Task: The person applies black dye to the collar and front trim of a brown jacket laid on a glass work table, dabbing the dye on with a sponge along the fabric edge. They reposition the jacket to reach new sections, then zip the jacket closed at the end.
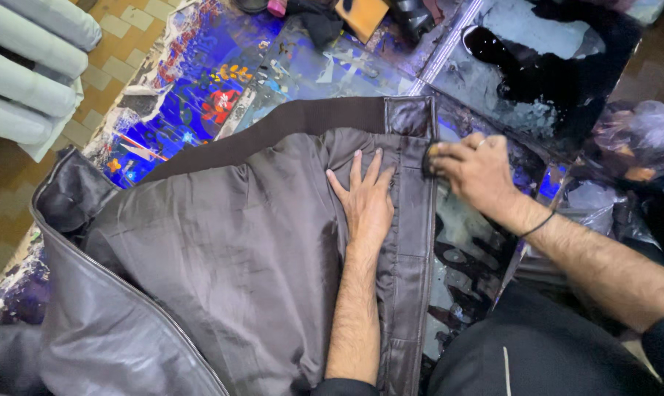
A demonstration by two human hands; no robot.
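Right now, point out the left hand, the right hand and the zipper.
left hand [369, 202]: head view, back of the hand, flat on the jacket lining.
right hand [475, 172]: head view, knuckles, at the jacket's leather edge.
zipper [137, 293]: head view, mid-run of the teeth.

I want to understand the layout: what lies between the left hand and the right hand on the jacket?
In the head view, a dark leather front strip of the brown jacket lies between the flat left hand and the right hand, which presses something dark at its edge.
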